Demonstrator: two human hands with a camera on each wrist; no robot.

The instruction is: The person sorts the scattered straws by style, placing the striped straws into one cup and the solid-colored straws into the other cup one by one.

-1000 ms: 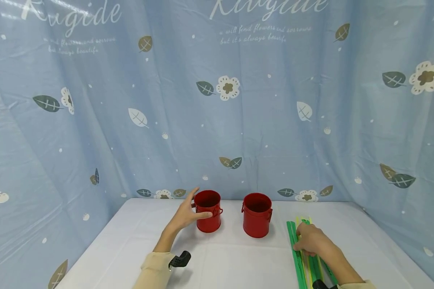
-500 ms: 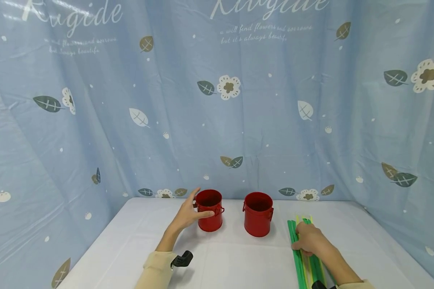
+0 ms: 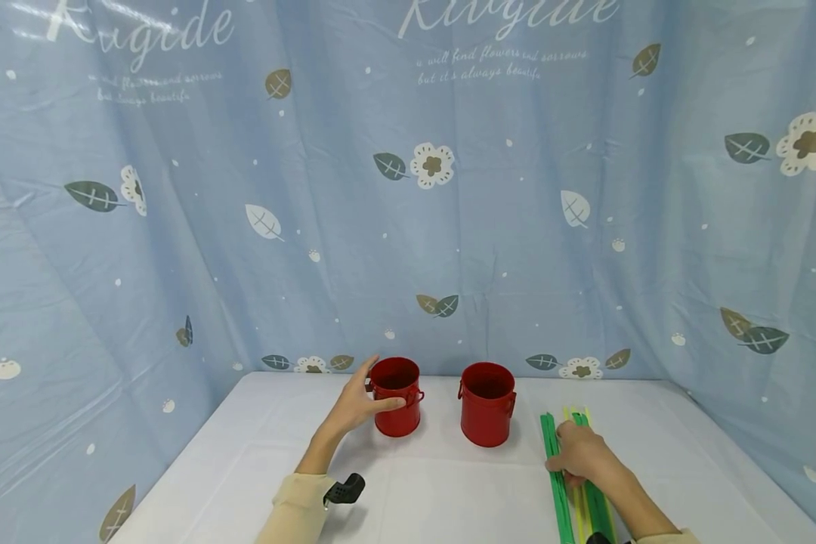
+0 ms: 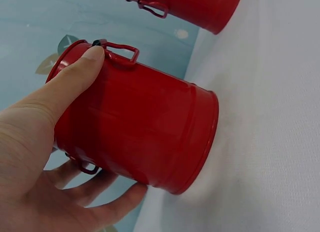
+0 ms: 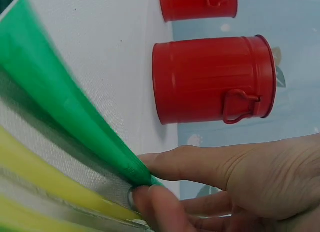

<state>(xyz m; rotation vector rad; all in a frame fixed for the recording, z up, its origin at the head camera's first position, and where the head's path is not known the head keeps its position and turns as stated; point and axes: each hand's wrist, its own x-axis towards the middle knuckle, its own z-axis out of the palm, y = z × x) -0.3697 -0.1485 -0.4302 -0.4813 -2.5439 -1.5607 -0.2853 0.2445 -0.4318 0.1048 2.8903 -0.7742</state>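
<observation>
My left hand (image 3: 353, 406) holds the left red metal bucket (image 3: 398, 420), which stands upright on the white tablecloth. In the left wrist view the thumb presses near the upper handle, and the fingers curl round the bucket's far side. At the right, my right hand (image 3: 587, 455) pinches a flat green strip (image 5: 75, 117) between thumb and index finger. Yellow strips (image 5: 50, 169) and more green strips (image 3: 599, 505) lie beside and under that hand. The strips' near ends run out of the head view, and the hand covers part of them.
A second red bucket (image 3: 486, 415) with side handles stands to the right of the first, between the hands. Behind the white table (image 3: 462, 499) hangs a blue curtain (image 3: 340, 189) printed with leaves and flowers.
The right hand has drawn the green strips at the pile's left side together in its pinch. The left hand keeps its place on the bucket. The head view has shifted slightly.
</observation>
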